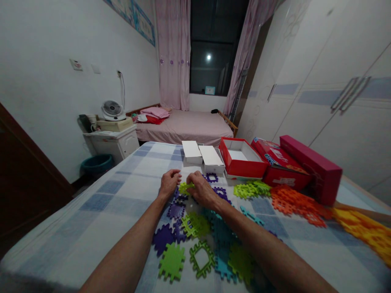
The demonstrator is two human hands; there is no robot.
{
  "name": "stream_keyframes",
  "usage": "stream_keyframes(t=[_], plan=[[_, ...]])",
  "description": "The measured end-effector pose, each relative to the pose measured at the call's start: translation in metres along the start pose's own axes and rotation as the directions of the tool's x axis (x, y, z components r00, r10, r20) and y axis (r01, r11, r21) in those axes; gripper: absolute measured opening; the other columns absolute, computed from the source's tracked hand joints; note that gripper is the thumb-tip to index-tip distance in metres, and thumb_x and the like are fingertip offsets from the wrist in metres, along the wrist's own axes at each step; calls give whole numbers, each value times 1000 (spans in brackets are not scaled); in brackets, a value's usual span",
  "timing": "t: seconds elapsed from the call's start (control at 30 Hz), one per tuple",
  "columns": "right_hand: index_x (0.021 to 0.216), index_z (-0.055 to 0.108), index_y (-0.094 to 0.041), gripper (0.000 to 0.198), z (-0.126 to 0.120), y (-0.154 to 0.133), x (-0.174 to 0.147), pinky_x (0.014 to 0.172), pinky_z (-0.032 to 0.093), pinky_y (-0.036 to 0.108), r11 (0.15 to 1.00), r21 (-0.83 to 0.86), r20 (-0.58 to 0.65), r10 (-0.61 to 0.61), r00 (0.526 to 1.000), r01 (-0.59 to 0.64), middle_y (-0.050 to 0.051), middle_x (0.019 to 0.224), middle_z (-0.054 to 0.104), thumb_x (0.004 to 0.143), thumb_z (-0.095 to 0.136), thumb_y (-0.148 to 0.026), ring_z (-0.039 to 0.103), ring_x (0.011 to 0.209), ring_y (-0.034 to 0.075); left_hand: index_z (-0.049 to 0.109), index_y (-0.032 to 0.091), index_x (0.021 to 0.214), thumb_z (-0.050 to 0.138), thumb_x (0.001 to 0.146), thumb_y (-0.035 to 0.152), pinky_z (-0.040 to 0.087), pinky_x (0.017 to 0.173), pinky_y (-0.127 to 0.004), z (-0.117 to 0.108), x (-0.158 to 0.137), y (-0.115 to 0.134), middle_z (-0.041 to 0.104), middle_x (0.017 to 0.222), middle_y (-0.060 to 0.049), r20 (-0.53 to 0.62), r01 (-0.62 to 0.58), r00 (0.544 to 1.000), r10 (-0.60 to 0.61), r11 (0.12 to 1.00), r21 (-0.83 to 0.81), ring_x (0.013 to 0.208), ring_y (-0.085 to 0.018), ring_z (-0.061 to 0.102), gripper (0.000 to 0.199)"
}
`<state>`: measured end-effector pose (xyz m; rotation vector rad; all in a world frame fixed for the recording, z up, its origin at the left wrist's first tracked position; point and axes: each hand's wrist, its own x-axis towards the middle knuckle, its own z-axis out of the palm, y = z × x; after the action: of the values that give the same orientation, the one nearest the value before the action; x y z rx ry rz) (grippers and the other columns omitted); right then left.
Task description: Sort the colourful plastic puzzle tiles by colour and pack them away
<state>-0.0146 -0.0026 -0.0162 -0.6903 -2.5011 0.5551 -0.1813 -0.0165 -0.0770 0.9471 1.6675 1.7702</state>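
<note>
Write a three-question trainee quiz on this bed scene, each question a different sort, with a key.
1. True or false: both hands touch the same light green puzzle piece.
2. Which colour are the pieces nearest the long pink box? A) orange B) purple C) white
3. Fill in: the open red box holds ____ puzzle pieces.

Key
1. True: the left hand and the right hand meet on it.
2. A: the orange pieces.
3. No.

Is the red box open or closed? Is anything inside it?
Open. The red box has no lid on, so its white inside shows. The part in view looks empty; the near wall hides the rest of the floor.
</note>
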Motion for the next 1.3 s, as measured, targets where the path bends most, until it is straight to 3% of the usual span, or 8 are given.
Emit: stream_keyframes(t=[0.17,0.33,0.5,0.63,0.7,0.83,0.97,1.3], plan=[[88,51,-18,13,-48,29,-22,69,40,26,966,232,-259,170,951,-110,-1,81,54,75,50,-19,51,74,13,63,13,83,57,61,25,46,48,-23,-1,0,-1,64,65,-1,11,4,1000,-4,1000,-4,51,-11,56,26],[92,57,-17,22,-107,108,-65,71,44,28,912,75,-342,403,849,-403,3,86,63,72,51,-24,58,77,15,64,13,81,58,59,26,45,49,-22,-1,0,-1,64,65,0,28,4,1000,-4,1000,-5,52,-10,56,26],[92,60,-16,22,-127,155,-84,73,46,30,867,7,-348,469,812,-498,6,87,66,71,53,-20,60,78,17,64,13,80,59,57,25,45,49,-21,0,-4,5,64,63,0,23,8,1000,-8,1000,14,52,-10,56,26],[101,60,-13,29,-127,149,-92,85,43,36,855,-88,-427,432,795,-512,11,101,61,75,51,-21,57,92,21,64,13,81,60,57,25,45,50,-22,0,-5,7,64,64,0,26,6,1000,-6,1000,23,51,-10,56,27],[102,59,-13,28,-125,137,-101,86,41,37,850,-188,-445,373,814,-492,13,103,59,79,48,-24,56,93,22,64,13,81,60,57,25,45,50,-22,0,-5,6,64,64,0,29,5,1000,-6,1000,25,52,-10,56,27],[94,60,-17,21,-113,105,-123,77,43,31,860,-336,-238,319,918,-385,8,94,61,85,45,-29,58,85,19,64,13,81,60,57,25,45,50,-22,0,-3,3,65,64,0,33,8,999,-10,999,31,51,-10,56,27],[102,59,-19,22,-92,83,-133,71,42,29,822,-400,-15,436,900,-405,6,94,64,85,47,-26,59,84,19,65,13,81,60,58,25,45,51,-22,1,-2,2,65,64,0,31,9,999,-10,999,41,51,-10,56,27],[116,55,-17,32,-55,65,-93,89,40,28,951,-262,95,193,977,-162,8,113,59,86,44,-15,55,102,17,65,14,80,60,58,25,46,51,-22,-1,-4,4,65,64,-1,49,-13,999,11,999,52,52,-10,57,25]])
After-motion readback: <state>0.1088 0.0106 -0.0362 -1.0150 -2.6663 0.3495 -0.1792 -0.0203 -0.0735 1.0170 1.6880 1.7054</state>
